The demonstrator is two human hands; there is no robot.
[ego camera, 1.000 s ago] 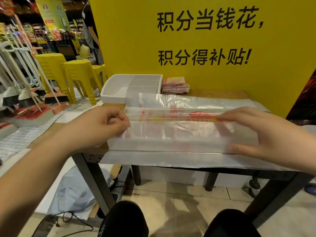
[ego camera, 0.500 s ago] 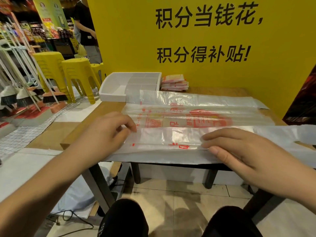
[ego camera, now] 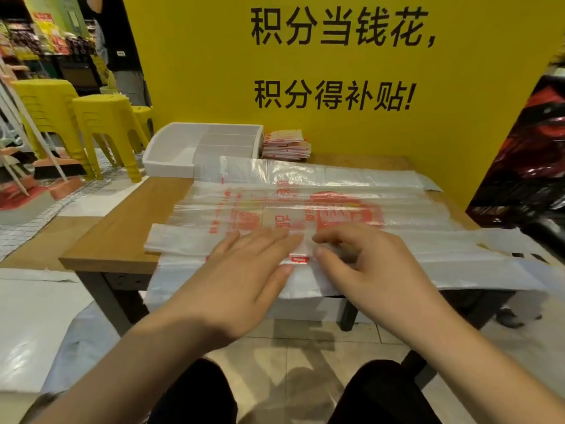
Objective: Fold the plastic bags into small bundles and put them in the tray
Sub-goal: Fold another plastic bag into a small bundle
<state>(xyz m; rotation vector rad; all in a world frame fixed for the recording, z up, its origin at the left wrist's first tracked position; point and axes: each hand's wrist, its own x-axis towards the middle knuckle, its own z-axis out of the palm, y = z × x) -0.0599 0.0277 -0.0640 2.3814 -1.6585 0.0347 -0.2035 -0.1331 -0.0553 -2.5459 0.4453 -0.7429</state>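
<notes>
1. We find the plastic bag [ego camera: 183,241] folded into a long narrow strip. It runs left to right along the near edge of the wooden table [ego camera: 122,231].
2. The left hand [ego camera: 244,283] lies flat on the middle of the strip, with its fingers straight and close together, pressing down.
3. The right hand [ego camera: 370,270] sits just right of the left hand. Its thumb and curled fingers pinch the strip.
4. The other bags [ego camera: 305,175], clear with red print, lie flat on the far side of the strip.
5. We locate the white compartment tray [ego camera: 171,157] at the far left corner of the table. The folded bundles [ego camera: 287,145] are stacked just right of it, against the yellow panel [ego camera: 198,87].
</notes>
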